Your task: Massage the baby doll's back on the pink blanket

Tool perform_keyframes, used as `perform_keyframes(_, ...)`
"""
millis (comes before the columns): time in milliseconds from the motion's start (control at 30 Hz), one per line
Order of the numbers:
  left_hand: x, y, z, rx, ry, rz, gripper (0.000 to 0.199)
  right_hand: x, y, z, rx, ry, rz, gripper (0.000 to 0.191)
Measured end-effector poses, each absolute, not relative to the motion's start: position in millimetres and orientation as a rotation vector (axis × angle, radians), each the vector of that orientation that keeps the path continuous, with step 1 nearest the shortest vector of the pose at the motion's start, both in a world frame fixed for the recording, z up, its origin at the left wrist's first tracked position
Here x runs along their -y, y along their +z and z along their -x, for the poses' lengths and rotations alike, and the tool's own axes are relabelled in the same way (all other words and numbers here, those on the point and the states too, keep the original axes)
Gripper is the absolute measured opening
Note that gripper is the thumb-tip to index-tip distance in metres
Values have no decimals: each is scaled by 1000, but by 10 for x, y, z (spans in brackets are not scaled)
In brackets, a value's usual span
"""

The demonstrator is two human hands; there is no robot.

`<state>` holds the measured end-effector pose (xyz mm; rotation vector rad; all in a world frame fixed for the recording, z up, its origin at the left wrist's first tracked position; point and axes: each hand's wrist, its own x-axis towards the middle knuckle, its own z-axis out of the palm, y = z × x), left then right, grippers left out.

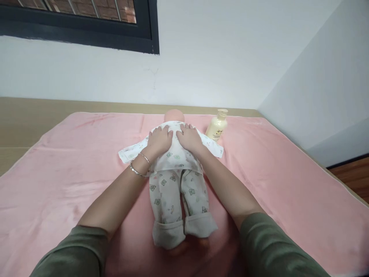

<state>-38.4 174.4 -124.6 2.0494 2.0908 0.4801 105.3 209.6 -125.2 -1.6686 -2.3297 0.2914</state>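
A baby doll (177, 156) in a white printed top and matching trousers (168, 198) lies with its bald head (174, 115) away from me, apparently face down. Its sleeves spread out to both sides, and the trouser cuffs are turned up. On the left of the doll's upper back rests my left hand (160, 140), flat with fingers stretched out; a silver bangle circles that wrist. My right hand (189, 138) lies flat on the right side of the upper back, fingers also extended. Neither hand grips anything.
A cream pump bottle (216, 125) stands beyond the doll's right sleeve. Pink cloth (95, 161) covers the wooden surface (25, 115) beneath. White walls (207, 57) close off the back and right, with a dark-framed window (144, 27) at upper left.
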Motion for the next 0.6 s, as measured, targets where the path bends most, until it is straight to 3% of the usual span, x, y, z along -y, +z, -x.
perform_keyframes(133,-1610,-1199,235,-2150,357,-2150,54,-2131,-1214,-1099,2365,306,1628,56)
perform_keyframes(400,-1908,-1432,416,-2014,714,-2040,58,-1597,-1091,-856,2565,-97,1611,53)
perform_keyframes(600,-1927,-1455,414,-2051,743,-2025,58,-1618,-1069,-876,2516,139,1632,53)
